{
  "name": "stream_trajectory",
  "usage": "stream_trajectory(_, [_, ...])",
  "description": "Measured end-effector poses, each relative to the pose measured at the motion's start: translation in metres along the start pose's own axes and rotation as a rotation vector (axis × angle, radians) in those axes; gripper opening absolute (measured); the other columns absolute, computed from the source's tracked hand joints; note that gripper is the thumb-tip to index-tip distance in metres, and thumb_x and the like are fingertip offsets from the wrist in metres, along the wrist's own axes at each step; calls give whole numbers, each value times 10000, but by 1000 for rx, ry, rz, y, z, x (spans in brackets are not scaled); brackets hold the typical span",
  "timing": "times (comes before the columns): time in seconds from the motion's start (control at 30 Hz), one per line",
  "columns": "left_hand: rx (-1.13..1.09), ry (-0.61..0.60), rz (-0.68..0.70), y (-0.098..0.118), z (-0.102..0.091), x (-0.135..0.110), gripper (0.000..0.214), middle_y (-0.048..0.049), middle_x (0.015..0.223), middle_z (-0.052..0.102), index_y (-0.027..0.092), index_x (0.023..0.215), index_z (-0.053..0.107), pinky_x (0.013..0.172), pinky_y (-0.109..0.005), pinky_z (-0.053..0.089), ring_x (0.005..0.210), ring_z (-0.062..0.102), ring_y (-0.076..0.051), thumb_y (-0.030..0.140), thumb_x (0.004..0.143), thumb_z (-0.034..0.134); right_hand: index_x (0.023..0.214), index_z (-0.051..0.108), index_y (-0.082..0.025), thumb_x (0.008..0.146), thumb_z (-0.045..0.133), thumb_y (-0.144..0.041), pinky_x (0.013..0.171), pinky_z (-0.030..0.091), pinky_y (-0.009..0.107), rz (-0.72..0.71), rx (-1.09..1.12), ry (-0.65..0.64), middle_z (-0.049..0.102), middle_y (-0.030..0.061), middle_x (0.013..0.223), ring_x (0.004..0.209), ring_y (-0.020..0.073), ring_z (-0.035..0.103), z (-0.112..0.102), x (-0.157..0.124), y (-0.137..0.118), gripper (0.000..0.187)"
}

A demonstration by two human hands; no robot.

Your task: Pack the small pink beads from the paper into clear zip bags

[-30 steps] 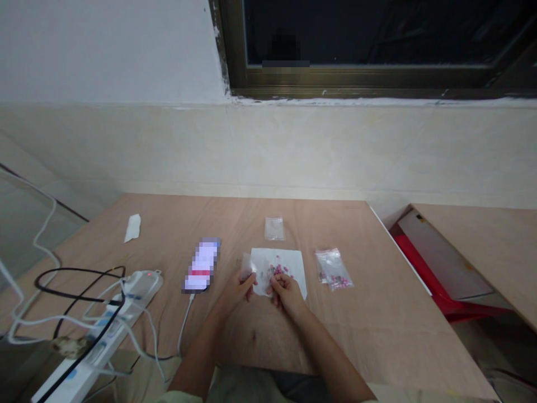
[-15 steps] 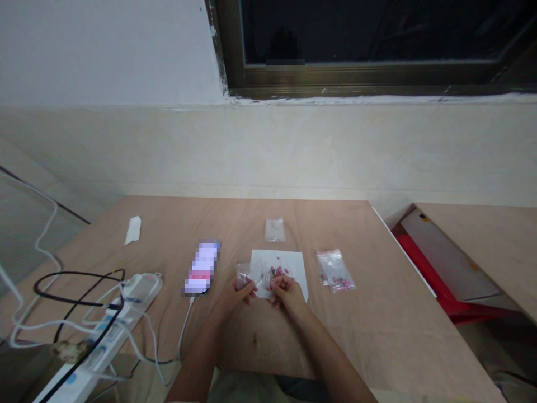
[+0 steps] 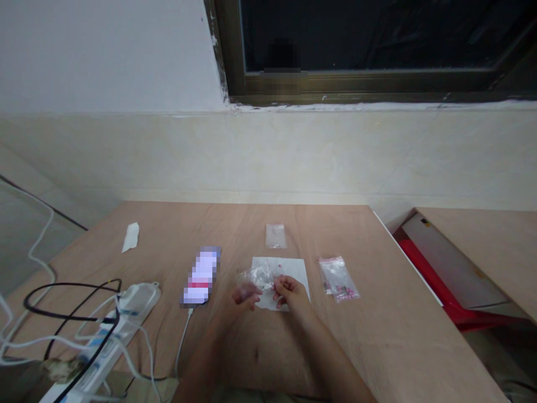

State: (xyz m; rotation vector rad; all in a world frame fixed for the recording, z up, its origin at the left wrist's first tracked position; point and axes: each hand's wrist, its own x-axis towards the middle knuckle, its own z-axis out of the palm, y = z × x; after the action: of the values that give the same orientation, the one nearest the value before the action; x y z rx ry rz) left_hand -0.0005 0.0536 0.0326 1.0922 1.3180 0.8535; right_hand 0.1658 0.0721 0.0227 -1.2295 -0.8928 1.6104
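Low over a sheet of white paper (image 3: 298, 268), my right hand (image 3: 290, 291) pinches the edge of a small clear plastic bag (image 3: 263, 275). My left hand (image 3: 245, 294) is closed on clear plastic at the left, its fingers smeared by motion. I cannot tell whether both hands hold the same bag. A few pink bits (image 3: 279, 267) show on the paper; the bag and my right hand cover much of the sheet.
Right of the paper lie clear bags (image 3: 338, 278) with pink bits inside. Another clear bag (image 3: 276, 236) lies behind it. Leftward are a phone (image 3: 202, 275) on a cable, a white scrap (image 3: 131, 237) and a power strip (image 3: 138, 305) with tangled cords.
The clear plastic between my hands has spread out and now covers most of the pink bits. My left hand has moved and blurred. The whole view has shifted slightly downward.
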Motion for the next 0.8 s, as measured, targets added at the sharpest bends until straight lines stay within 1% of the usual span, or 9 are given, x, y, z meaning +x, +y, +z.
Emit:
stream_trajectory(0.1, [-43,-86,52,-7,-12,-3,456,-77,978,619,174,941,544,683,-296,472,810,587,-186,403,564,660,600,461,-174,642,521,-461,335,295,192,-88,-171,37,435,-54,446,356,67,371,-2,-4,-5,297])
stream_trajectory(0.2, [2,-34,104,0,-22,-7,424,-75,1031,589,188,967,540,774,-308,444,928,542,-200,418,618,614,585,434,-184,709,453,-371,403,307,208,-194,-382,75,424,-43,462,412,88,392,-2,-13,-15,226])
stream_trajectory(0.27, [38,-4,137,11,-22,-8,363,-68,962,604,182,928,550,763,-304,442,872,555,-184,431,663,562,584,425,-186,727,429,-304,469,331,224,-262,-501,66,449,-23,505,486,111,431,0,-20,-22,185])
stream_trajectory(0.33, [90,14,155,24,-18,-8,335,-57,894,608,173,893,557,704,-289,449,758,566,-159,439,693,517,607,432,-184,732,416,-246,531,346,241,-314,-597,36,490,1,571,562,133,458,1,-26,-28,140])
stream_trajectory(0.4, [174,-17,172,35,-10,-8,300,-41,809,612,163,844,573,650,-264,442,709,555,-148,418,699,512,634,444,-181,729,413,-205,579,351,253,-357,-660,4,520,20,636,623,146,469,1,-31,-32,103])
stream_trajectory(0.5, [269,-60,190,45,0,-9,241,-8,692,596,160,729,589,604,-232,419,675,538,-137,379,720,490,675,458,-179,735,413,-198,606,352,254,-396,-657,-22,523,22,680,655,147,466,1,-36,-34,76])
stream_trajectory(0.57, [280,-57,186,47,4,-11,238,1,662,589,160,698,589,581,-222,409,654,532,-131,367,730,474,690,467,-179,738,431,-237,599,352,247,-392,-607,-22,513,13,679,642,141,458,0,-39,-34,83])
stream_trajectory(0.67, [290,-45,178,47,7,-15,227,2,669,602,166,697,599,576,-219,406,651,535,-131,354,728,476,658,485,-181,726,465,-310,579,343,240,-341,-535,-14,498,1,644,610,135,444,-1,-42,-34,147])
stream_trajectory(0.8, [340,-87,182,48,8,-17,197,-6,692,627,172,700,626,608,-228,412,672,547,-143,334,699,515,606,505,-182,699,502,-350,567,334,233,-286,-453,4,495,-6,613,604,134,442,-4,-43,-35,192])
